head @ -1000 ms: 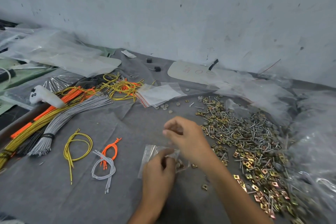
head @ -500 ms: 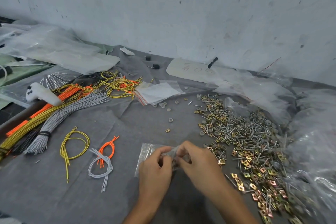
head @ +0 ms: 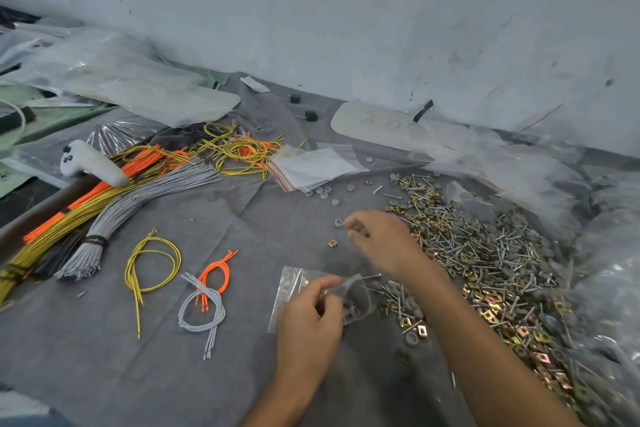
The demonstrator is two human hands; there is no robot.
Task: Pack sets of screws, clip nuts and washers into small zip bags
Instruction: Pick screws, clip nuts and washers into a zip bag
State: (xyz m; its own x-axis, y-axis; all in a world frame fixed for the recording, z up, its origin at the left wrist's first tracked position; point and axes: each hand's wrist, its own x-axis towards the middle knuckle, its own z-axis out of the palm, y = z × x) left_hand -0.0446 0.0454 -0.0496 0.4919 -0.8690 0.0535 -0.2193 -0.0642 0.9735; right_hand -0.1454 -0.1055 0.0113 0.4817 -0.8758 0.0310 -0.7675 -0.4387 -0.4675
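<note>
My left hand point(head: 308, 319) pinches the mouth of a small clear zip bag point(head: 358, 291) that lies on the grey cloth with washers and screws inside it. My right hand point(head: 384, 243) reaches up and left, thumb and forefinger closing on a loose grey washer point(head: 338, 222). A single brass clip nut point(head: 332, 243) lies just below that washer. To the right spreads a big pile of screws, clip nuts and washers point(head: 485, 253). A stack of empty zip bags point(head: 311, 166) rests further back.
Bundles of orange, yellow and grey wires point(head: 104, 204) lie at the left, with small wire loops point(head: 152, 263) in front and a white controller point(head: 90, 163) on them. Crumpled plastic sheeting point(head: 606, 288) borders the pile on the right. The wall stands close behind.
My right hand has left the bag's mouth and moved up and left to the loose washer. My left hand still holds the bag in the same spot.
</note>
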